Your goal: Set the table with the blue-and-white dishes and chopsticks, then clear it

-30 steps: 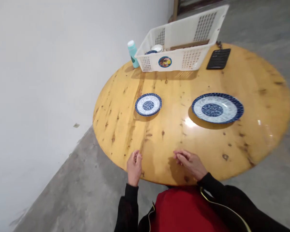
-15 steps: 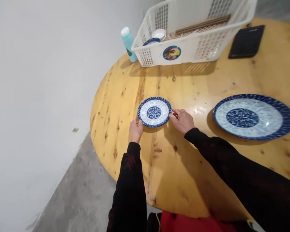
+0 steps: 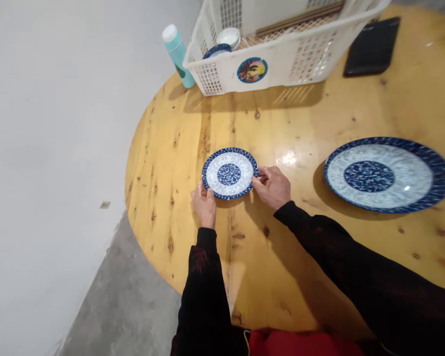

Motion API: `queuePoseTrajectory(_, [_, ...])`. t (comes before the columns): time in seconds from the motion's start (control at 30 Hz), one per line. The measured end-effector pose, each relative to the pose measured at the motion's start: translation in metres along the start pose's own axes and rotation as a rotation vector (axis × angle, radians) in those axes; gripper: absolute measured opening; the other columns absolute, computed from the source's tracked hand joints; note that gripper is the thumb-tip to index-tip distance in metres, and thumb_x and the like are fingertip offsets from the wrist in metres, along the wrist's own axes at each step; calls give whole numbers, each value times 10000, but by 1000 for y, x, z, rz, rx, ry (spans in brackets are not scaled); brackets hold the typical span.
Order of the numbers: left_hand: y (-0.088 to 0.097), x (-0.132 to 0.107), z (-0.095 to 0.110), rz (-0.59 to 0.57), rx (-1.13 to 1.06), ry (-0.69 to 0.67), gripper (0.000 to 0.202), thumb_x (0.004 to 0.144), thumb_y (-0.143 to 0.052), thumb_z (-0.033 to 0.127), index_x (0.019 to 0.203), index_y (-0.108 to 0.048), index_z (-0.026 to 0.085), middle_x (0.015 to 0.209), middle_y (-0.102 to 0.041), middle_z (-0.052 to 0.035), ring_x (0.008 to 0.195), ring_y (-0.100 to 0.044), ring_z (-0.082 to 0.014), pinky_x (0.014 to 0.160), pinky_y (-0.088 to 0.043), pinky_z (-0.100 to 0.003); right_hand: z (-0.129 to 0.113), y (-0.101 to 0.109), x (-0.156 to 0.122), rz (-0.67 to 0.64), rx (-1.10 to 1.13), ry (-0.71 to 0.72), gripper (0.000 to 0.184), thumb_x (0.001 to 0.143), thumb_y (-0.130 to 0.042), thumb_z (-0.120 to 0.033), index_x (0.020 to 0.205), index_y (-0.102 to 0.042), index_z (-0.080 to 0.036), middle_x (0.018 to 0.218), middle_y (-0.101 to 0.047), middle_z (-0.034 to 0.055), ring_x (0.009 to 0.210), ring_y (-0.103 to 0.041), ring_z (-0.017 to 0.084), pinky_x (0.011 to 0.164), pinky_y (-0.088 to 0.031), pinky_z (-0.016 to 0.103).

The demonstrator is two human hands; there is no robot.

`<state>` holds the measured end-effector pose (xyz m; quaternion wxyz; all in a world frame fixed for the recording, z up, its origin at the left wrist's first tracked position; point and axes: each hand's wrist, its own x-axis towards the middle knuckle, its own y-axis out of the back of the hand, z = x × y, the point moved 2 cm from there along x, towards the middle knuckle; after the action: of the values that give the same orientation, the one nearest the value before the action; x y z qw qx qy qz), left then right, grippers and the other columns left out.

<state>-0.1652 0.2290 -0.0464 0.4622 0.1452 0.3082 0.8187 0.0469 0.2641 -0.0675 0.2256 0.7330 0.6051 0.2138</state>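
Observation:
A small blue-and-white plate (image 3: 229,174) lies face up at the left part of the wooden table, between my hands. My left hand (image 3: 204,203) pinches its lower left rim, thumb on top and fingers at the edge. On the opposite side my right hand (image 3: 273,187) grips the right rim between thumb and fingers. Whether the plate rests fully on the wood or is slightly raised, I cannot tell. To the right of my right hand sits a larger plate (image 3: 387,175) with the same pattern, touched by neither hand.
A white plastic basket (image 3: 278,66) stands at the back of the table (image 3: 163,163), holding white bowls (image 3: 229,36), a blue-rimmed dish (image 3: 217,50) and brown sticks (image 3: 300,20). A light-blue bottle (image 3: 178,57) is left of it, a black flat case (image 3: 373,48) right. A wall borders the left.
The view has shifted, so the basket and bottle appear higher and further left. Both hands still hold the small plate's rim, and my left fingers show more plainly around its edge.

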Motion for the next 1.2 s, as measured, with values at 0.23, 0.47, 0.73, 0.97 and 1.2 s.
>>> queuePoseTrajectory(0.23, [19,-17,25,-62,-364,-45,554,948,-563,361,1483,-497,237,1240,-664,-98,1138,-641,-201,970,-534,-300,-33,18,-22,61,406,-63,270,811,-549,-331,1054,-537,-215,954,-671,60,765,-652,178,665,-533,293])
queuePoseTrajectory(0.47, [67,-79,21,-207,-395,55,756,930,-619,503,1577,-362,208,994,-712,-50,957,-681,-173,862,-579,-278,-40,48,-100,-59,629,-193,214,832,-554,-334,965,-415,-239,759,-551,-42,575,-548,106,543,-476,224])
queuePoseTrajectory(0.73, [91,-133,-43,-406,-358,205,715,908,-645,464,1536,-438,192,1183,-717,-102,1121,-677,-223,957,-563,-323,-11,33,-214,-43,684,-394,269,840,-573,-421,974,-428,-239,771,-623,4,671,-654,164,624,-539,276])
queuePoseTrajectory(0.97, [92,-124,-76,-623,-445,136,688,890,-654,415,1509,-468,179,1389,-638,-123,1310,-587,-242,1096,-483,-360,-13,7,-265,128,597,-517,464,748,-612,-429,1137,-460,-225,879,-759,76,746,-730,247,720,-598,379])
queuePoseTrajectory(1.2, [97,-88,-79,-793,-436,38,654,867,-676,346,1473,-520,156,1354,-664,-130,1247,-621,-236,1094,-474,-387,-32,-32,-289,371,589,-519,399,716,-610,-409,1066,-571,-221,975,-783,117,935,-745,297,818,-605,429])
